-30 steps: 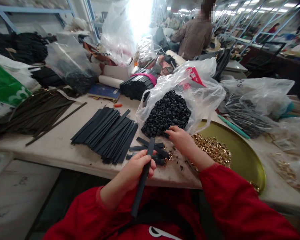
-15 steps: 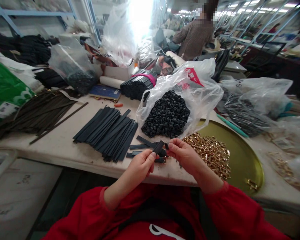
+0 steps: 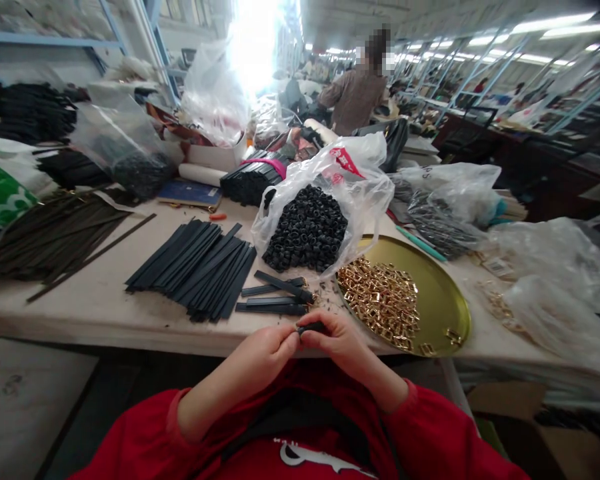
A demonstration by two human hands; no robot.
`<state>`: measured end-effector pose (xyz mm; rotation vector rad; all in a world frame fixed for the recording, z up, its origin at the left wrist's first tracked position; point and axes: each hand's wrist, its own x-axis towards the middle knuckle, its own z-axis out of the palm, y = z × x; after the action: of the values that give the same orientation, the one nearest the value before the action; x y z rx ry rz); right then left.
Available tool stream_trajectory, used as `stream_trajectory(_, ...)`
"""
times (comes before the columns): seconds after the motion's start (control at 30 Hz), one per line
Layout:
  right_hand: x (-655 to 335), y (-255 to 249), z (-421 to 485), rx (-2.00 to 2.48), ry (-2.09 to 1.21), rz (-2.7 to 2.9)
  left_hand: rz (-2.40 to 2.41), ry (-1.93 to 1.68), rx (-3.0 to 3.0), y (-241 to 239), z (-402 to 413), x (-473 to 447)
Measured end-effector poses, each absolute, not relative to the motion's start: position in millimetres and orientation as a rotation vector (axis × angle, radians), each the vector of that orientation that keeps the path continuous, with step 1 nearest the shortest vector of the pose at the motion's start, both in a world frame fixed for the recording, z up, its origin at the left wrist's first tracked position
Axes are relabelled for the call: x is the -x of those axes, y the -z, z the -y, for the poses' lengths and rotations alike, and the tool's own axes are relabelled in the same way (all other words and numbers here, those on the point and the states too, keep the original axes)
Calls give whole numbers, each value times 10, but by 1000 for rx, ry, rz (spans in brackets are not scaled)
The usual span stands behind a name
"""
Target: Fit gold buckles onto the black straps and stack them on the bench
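My left hand (image 3: pixel 273 347) and my right hand (image 3: pixel 337 339) meet near the table's front edge. Between them is a short black strap (image 3: pixel 313 327), pinched by the fingertips of both hands. The fingers cover most of it, and a small dark loop at its left end cannot be made out clearly. Just beyond my hands lie several black straps with gold buckles (image 3: pixel 275 301). To their left is a pile of plain black strips (image 3: pixel 195 267). Small black loops (image 3: pixel 305 230) spill from a clear plastic bag (image 3: pixel 365 193) behind.
On the right, a round gold tray (image 3: pixel 443 303) holds a heap of gold buckles (image 3: pixel 380 300). Brown strips (image 3: pixel 60 233) lie at the left. Further back are a blue notebook (image 3: pixel 190 194), a bundle of black strips (image 3: pixel 253 177) and plastic bags (image 3: pixel 445 200). A person (image 3: pixel 355 97) stands beyond.
Both hands have come closer together and nearer my body. The strap, earlier held out slantwise in my left hand, is now mostly hidden between both hands. The view has shifted to the right.
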<state>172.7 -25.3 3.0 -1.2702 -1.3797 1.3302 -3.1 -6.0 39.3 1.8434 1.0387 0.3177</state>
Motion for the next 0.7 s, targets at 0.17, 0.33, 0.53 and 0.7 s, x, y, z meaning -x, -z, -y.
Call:
stream_trajectory(0.17, -1600, 32, 370, 1294, -1225, 1351, -1136, -440, -1704, -310, 98, -43)
stream_trajectory(0.33, -2169, 3, 109, 1655, -669, 1784, -1085, -547, -1486, -173, -8, -58)
stream_trajectory(0.53, -2857, 155, -307, 2263, 64, 1996, -1095, -546, -1327, -28, -116, -145)
stream_trajectory(0.7, -2890, 202, -320, 2137, -87, 1919, -1109, -498, -1431, -28, -155, -170)
